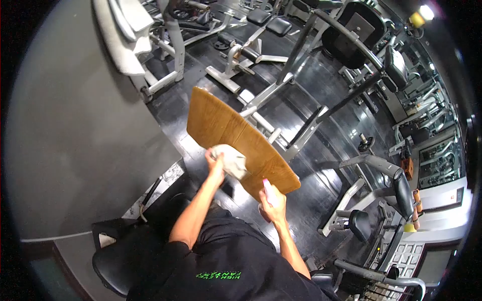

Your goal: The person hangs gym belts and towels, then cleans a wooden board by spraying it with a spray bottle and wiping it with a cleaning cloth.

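A brown wooden board [233, 128] with rounded corners stands tilted in front of me. My left hand [216, 166] is closed on a crumpled whitish cloth [232, 161], which lies against the board's near face. Near the board's lower right corner, my right hand [274, 204] is wrapped round what looks like a spray bottle [268, 188], white with a pink top. Most of the bottle is hidden by my fingers. How the board is supported cannot be made out from here.
Gym machines with grey frames surround me, one with a black seat pad [359, 224] at right. A grey wall [85, 135] fills the left side. Dark floor [311, 195] shows beyond the board. Black padding [120, 261] sits beside me at lower left.
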Tool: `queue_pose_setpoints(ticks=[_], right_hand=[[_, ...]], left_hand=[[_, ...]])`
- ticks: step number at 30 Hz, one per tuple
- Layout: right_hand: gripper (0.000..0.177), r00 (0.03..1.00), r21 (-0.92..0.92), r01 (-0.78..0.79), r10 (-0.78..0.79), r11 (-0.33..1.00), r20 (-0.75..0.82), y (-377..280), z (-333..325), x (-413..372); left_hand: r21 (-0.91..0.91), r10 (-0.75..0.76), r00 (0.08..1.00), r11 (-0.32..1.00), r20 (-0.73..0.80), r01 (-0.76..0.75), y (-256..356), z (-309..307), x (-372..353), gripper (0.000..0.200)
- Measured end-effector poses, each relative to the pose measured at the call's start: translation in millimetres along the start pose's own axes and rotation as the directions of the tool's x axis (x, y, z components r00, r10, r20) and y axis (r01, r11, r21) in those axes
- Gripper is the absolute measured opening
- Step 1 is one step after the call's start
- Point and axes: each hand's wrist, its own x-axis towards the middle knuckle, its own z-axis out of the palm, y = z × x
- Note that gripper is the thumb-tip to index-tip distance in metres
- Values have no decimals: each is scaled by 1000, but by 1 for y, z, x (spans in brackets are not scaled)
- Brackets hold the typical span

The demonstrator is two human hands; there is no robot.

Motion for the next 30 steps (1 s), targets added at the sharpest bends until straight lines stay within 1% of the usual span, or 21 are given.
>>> queue_pose_setpoints(ticks=[1, 2, 3, 5, 7, 9, 10, 13, 15, 17, 18, 19, 20, 21, 23, 25, 26, 27, 28, 29, 30], right_hand=[[11, 999, -12, -9, 9, 1000, -47, 6, -2, -4], [11, 998, -20, -13, 11, 1000, -62, 13, -3, -10], [12, 991, 29, -94, 97, 995, -94, 21, -3, -17], [12, 973, 77, -182, 191, 980, -132, 32, -3, -27], [14, 948, 138, -273, 291, 952, -132, 36, -3, -33], [15, 937, 155, -292, 315, 944, -149, 33, 2, -34], [15, 931, 173, -302, 330, 937, -159, 30, 4, -33], [15, 915, 254, -352, 389, 901, -110, 13, 8, -27], [16, 931, 225, -318, 348, 921, -112, 14, 12, -23], [17, 944, 189, -281, 306, 941, -125, 14, 12, -19], [19, 951, 169, -227, 256, 959, -174, 13, 12, -18], [22, 954, 147, -175, 204, 974, -220, 12, 11, -19], [22, 951, 145, -177, 207, 973, -231, 12, 9, -21], [25, 943, 198, -206, 248, 958, -223, 12, 5, -24], [29, 930, 252, -234, 292, 939, -224, 10, 4, -29], [20, 899, 332, -230, 331, 915, -287, 8, 3, -34], [20, 897, 330, -231, 332, 915, -291, 9, 2, -40], [24, 900, 315, -268, 353, 911, -257, 13, 1, -45], [28, 901, 298, -300, 372, 906, -222, 16, 0, -49], [28, 904, 297, -291, 363, 910, -226, 21, 1, -54], [21, 894, 305, -325, 396, 895, -209, 26, 1, -61]], left_hand=[[18, 123, 992, 992, -8, -123, 13, 1, 31, 63], [296, 255, 959, 932, -123, -210, 44, 15, 48, 61], [426, 485, 870, 808, -87, -408, 67, 25, 63, 58], [425, 587, 808, 743, -44, -517, 94, 45, 88, 59], [534, 459, 882, 721, 110, -442, 130, 85, 45, 62], [557, 650, 723, 519, 236, -648, 88, 99, 31, 67], [574, 642, 689, 440, 336, -691, 72, 100, 12, 69], [391, 571, 477, 276, 667, -878, 13, 82, -57, 68], [281, 327, 394, 342, 859, -897, -9, 72, -83, 62], [299, 340, 461, 432, 820, -851, -6, 68, -76, 57], [305, 371, 648, 656, 666, -690, -4, 67, -69, 58], [327, 527, 707, 640, 471, -695, 12, 74, -61, 55], [415, 554, 783, 666, 281, -620, 20, 77, -39, 54], [486, 568, 819, 696, 78, -529, 29, 77, -12, 53], [478, 666, 745, 663, -25, -576, 49, 77, 27, 50], [411, 560, 824, 733, 87, -542, 57, 91, 15, 50], [481, 540, 823, 683, 176, -551, 53, 99, -5, 52], [468, 499, 849, 716, 175, -518, 21, 103, -13, 57], [636, 502, 794, 498, 344, -590, 6, 102, -39, 62], [599, 532, 693, 375, 486, -708, -31, 94, -58, 65], [531, 438, 655, 383, 616, -756, -46, 89, -83, 67]])
